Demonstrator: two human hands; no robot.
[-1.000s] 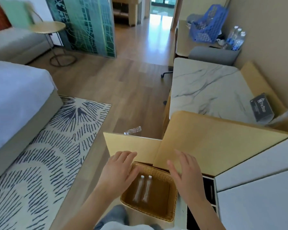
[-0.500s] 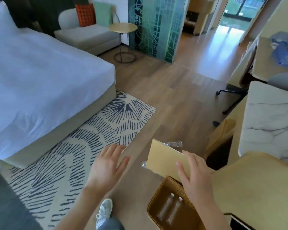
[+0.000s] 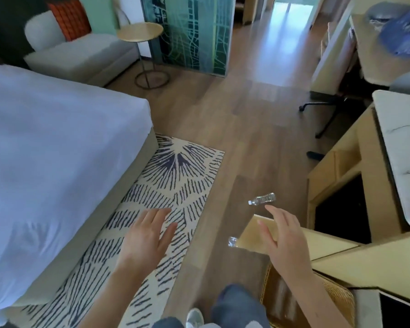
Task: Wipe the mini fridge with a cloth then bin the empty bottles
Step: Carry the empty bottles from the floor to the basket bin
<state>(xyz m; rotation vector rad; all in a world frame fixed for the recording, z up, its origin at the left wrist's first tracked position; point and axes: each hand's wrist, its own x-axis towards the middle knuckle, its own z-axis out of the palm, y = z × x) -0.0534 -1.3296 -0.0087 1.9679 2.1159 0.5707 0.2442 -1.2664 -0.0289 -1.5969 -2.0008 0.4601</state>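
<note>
A clear empty bottle (image 3: 262, 199) lies on the wooden floor ahead of me. A second clear bottle (image 3: 232, 241) pokes out from behind the open wooden cabinet door (image 3: 251, 235). My right hand (image 3: 282, 242) hovers over that door with fingers spread, holding nothing. My left hand (image 3: 147, 237) is spread open above the patterned rug, also empty. The wicker bin (image 3: 339, 299) sits at the lower right, its inside mostly hidden by my right arm. The dark opening of the cabinet (image 3: 341, 209) shows to the right.
A bed (image 3: 52, 150) fills the left side, with a striped rug (image 3: 171, 185) beside it. A marble-topped counter (image 3: 402, 150) and an office chair base (image 3: 324, 110) stand on the right. A round side table (image 3: 140, 34) and a sofa are at the back.
My view has swung left and away from the bin toward the floor. Both hands left the bin's rim and now hover open, the left over the rug.
</note>
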